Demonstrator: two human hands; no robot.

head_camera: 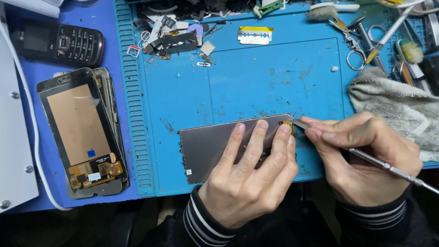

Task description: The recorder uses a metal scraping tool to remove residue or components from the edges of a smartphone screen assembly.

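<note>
Left hand (249,176) is spread flat, fingers open, pressing down on a thin grey rectangular phone screen panel (208,146) lying back-side up on the blue silicone repair mat (256,87) — not gripping anything, just pinning it. The panel sits at the near edge of the mat, tilted a bit, with a small orange flex connector (287,123) at its upper right corner.

Right hand (366,158) is closed pen-style around a slim silver metal pry tool (388,167), thumb and fingers pinched near the front end. The flat tip touches the panel right by that orange connector, and the handle runs off to the lower right.

Around it: a stack of black phone screens with copper-coloured backs and orange flex cables (84,132) on the blue table (114,27) left of the mat, and a black keypad phone (59,43) above that. At the top of the mat there's a pile of small dark phone parts (171,39) and a double-edged razor blade (255,35). A grubby grey cloth (395,107) lies at the right — scissors (354,43) and brushes just behind it.
</note>
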